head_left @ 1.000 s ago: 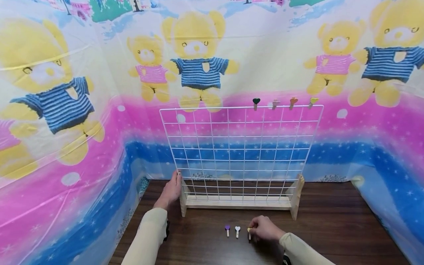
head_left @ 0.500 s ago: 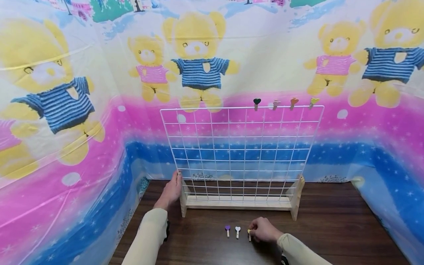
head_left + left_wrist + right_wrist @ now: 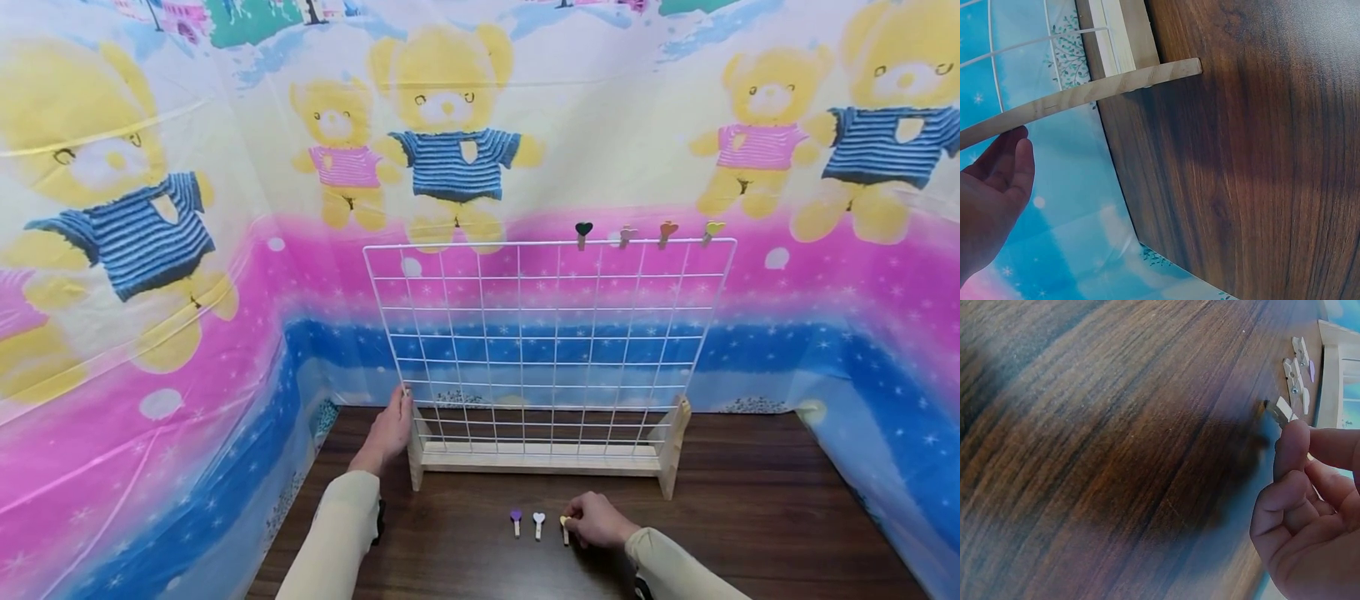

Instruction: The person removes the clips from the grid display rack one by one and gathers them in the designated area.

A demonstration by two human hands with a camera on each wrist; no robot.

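Note:
My right hand (image 3: pixel 597 518) pinches a small wooden clothespin with a yellow heart (image 3: pixel 565 521) between thumb and fingers, low over the table. In the right wrist view, the end of that clothespin (image 3: pixel 1283 411) sticks out past the thumb. To its left lie a clothespin with a white heart (image 3: pixel 538 522) and one with a purple heart (image 3: pixel 516 518). My left hand (image 3: pixel 388 432) is at the left wooden upright of a white wire grid rack (image 3: pixel 555 337). Seen from the left wrist, its fairly straight fingertips (image 3: pixel 1022 150) touch the outer face of that upright (image 3: pixel 1066 100).
Several heart clothespins sit along the rack's top wire toward the right: dark green (image 3: pixel 583 232), pale pink (image 3: pixel 627 233), orange (image 3: pixel 667 231) and yellow-green (image 3: pixel 714 229). The rack's wooden base (image 3: pixel 540 460) stands on a dark brown table (image 3: pixel 780 517). Behind hangs a bear-printed cloth (image 3: pixel 600 125).

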